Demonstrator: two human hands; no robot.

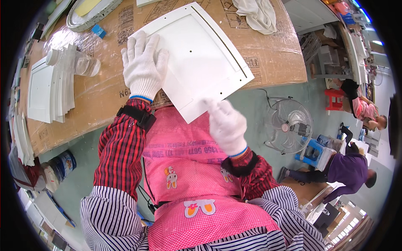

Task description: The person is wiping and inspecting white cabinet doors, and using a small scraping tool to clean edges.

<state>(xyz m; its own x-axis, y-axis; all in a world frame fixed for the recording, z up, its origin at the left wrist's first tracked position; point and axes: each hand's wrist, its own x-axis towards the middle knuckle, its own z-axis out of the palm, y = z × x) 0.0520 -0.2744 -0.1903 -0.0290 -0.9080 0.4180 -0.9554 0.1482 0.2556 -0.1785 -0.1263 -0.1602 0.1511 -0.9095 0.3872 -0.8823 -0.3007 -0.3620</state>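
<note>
A white panel with a grooved border, a dark slot along one side and several small dark holes lies on the cardboard-covered table, its near corner jutting past the edge. My left hand, in a white knit glove, rests on the panel's left side with fingers stretched out. At the panel's near right edge is my right hand, gloved too, its fingers drawn together and slightly blurred. Whatever those fingers hold, if anything, I cannot make out.
Stacked white panels and a clear plastic bottle occupy the table's left. Toward the back are a small blue block, a round tub and a white cloth. A floor fan and two people are off to the right.
</note>
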